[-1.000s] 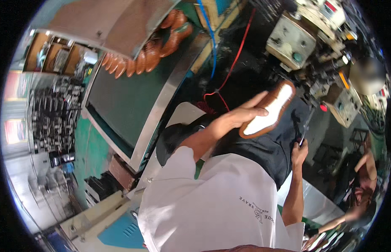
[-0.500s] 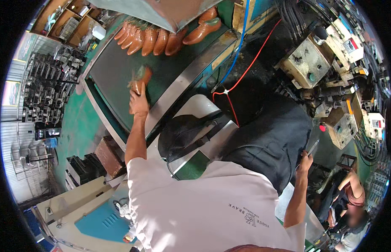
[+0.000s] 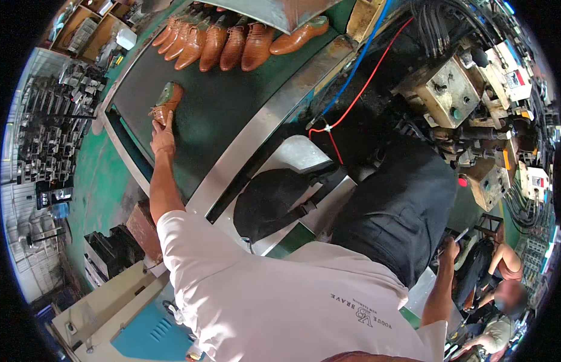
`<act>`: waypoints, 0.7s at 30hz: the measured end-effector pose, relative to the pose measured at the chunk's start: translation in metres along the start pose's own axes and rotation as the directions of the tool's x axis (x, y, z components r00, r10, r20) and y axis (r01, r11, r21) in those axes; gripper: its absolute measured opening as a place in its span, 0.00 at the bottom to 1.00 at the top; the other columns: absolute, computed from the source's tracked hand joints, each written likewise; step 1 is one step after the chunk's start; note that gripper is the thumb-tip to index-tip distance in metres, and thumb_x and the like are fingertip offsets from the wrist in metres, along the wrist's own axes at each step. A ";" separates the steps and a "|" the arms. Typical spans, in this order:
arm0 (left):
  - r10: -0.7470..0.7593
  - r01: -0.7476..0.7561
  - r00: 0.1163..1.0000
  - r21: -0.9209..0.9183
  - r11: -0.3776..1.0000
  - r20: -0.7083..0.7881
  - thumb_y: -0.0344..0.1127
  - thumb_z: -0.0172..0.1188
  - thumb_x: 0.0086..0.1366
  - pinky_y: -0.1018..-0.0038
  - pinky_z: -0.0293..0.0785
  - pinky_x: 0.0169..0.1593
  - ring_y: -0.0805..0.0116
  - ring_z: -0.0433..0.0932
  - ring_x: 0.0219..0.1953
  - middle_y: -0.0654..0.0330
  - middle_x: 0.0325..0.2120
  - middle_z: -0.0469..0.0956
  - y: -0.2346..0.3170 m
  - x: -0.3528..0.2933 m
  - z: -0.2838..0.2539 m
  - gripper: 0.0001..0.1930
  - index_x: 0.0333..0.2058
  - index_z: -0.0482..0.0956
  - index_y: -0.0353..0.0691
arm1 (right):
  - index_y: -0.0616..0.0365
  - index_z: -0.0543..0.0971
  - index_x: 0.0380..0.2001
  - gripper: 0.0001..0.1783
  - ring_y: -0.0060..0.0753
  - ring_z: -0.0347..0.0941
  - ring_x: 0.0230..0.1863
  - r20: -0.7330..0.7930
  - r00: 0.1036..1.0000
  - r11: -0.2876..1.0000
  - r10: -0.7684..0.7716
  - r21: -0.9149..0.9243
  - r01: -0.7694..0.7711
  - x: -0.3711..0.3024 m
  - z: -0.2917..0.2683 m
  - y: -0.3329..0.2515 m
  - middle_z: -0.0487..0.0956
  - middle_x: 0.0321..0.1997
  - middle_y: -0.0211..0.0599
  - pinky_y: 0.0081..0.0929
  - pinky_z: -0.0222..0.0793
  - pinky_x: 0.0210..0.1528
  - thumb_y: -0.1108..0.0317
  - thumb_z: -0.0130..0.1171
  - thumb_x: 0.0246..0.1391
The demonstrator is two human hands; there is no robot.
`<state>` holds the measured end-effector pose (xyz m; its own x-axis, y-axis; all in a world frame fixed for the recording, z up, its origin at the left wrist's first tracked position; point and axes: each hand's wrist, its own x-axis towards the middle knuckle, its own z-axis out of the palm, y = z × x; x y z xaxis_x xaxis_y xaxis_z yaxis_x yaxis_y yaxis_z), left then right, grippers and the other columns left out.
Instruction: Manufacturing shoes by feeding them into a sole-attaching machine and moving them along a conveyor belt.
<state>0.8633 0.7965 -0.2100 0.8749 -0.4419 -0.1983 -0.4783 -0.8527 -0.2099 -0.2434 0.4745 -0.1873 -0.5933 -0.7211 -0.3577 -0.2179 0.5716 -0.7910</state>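
Out over the dark belt surface (image 3: 202, 114), my left hand (image 3: 163, 140) has its fingers round the toe end of a brown leather lace-up shoe (image 3: 169, 101). A green form shows in the shoe's opening, and the heel points away from me. Down by my right thigh, my right hand (image 3: 450, 248) is closed on a slim, pale, metallic-looking tool (image 3: 461, 235) whose exact kind I cannot make out. Farther along the belt stands a row of several similar brown shoes (image 3: 234, 47), partly under a metal hood (image 3: 280, 11).
A metal rail (image 3: 232, 154) edges the belt. Blue (image 3: 359, 66) and red (image 3: 371, 78) hoses run beside it. Worn control boxes (image 3: 446, 90) stand at the right. A black bag (image 3: 271, 202) lies in front of me. Another person (image 3: 506, 265) sits at lower right.
My left hand has moved left with the shoe, and the shoe has turned slightly. The view has shifted a little. My right hand still holds the slim tool.
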 end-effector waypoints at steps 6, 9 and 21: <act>-0.023 0.033 0.993 0.082 0.996 -0.114 0.27 0.47 0.82 0.43 0.68 0.75 0.42 0.60 0.80 0.41 0.84 0.43 0.006 0.055 0.007 0.43 0.82 0.45 0.84 | 0.64 0.82 0.34 0.09 0.34 0.73 0.21 -0.088 0.986 0.982 0.139 -0.117 -0.149 -0.008 -0.020 0.016 0.79 0.27 0.37 0.39 0.68 0.25 0.69 0.66 0.53; 0.092 -0.070 0.974 0.111 0.991 -0.209 0.25 0.47 0.81 0.44 0.65 0.77 0.43 0.57 0.82 0.42 0.85 0.41 -0.022 0.075 0.017 0.44 0.83 0.46 0.82 | 0.48 0.76 0.26 0.07 0.34 0.67 0.16 -0.151 0.978 0.980 0.141 -0.118 -0.160 -0.002 -0.013 0.018 0.71 0.20 0.28 0.37 0.64 0.21 0.63 0.64 0.54; 0.101 -0.177 0.926 -0.184 0.967 -0.364 0.32 0.59 0.78 0.54 0.74 0.73 0.49 0.65 0.78 0.48 0.81 0.57 -0.043 0.095 -0.017 0.39 0.82 0.56 0.62 | 0.53 0.82 0.33 0.20 0.29 0.75 0.26 -0.142 0.990 0.998 0.018 -0.051 -0.025 -0.004 -0.077 0.012 0.79 0.28 0.29 0.35 0.70 0.28 0.49 0.75 0.63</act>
<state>0.9681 0.7864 -0.2031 0.7899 -0.5962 0.1436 -0.6034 -0.7974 0.0080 -0.3030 0.5140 -0.1573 -0.7015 -0.6477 -0.2974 -0.2419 0.6089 -0.7555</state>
